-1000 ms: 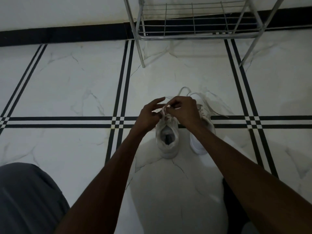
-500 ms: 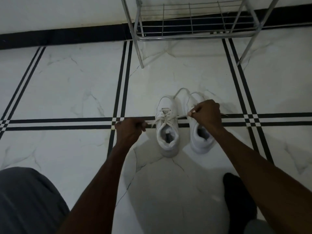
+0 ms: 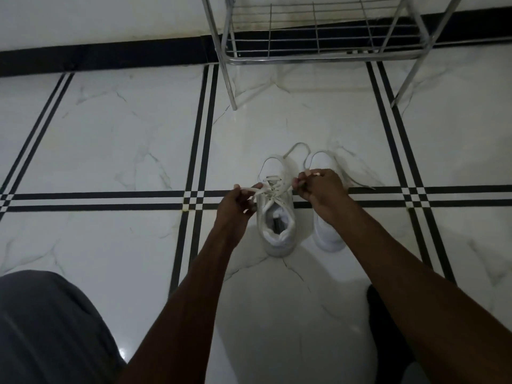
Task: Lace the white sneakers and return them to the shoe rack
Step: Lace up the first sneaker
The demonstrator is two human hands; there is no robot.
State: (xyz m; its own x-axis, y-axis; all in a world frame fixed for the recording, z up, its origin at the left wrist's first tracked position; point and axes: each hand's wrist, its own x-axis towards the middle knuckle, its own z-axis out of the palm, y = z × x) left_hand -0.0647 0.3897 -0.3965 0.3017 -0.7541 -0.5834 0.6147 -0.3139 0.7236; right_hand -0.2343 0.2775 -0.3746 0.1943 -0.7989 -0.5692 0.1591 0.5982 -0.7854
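Your left hand [image 3: 235, 207] pinches one end of the lace [image 3: 273, 189] just left of the near sneaker [image 3: 275, 212]; your right hand [image 3: 322, 189] pinches the other end just right of it, fingers pressed together on the cord. The sneaker stands on the floor [image 3: 124, 151] between your two hands, heel toward you, toe pointing away toward the shoe rack [image 3: 321, 55]; so its long axis runs straight from you to the rack, and the lace crosses it side to side. The second sneaker [image 3: 327, 231] sits just beside it on the right, partly under your right wrist; its own lace [image 3: 357, 181] trails loose on the tile, so I judge it is not yet done.

Both hands are about equally close to the eyelets; the next pull or cross, as I read it, works across the tongue, not along the shoe. You have open floor to the left; to the right the second sneaker crowds your hand, so watch that you do not snag its loose lace. The rack's bottom shelf stands well apart ahead, bare where visible; the path to it is unobstructed.
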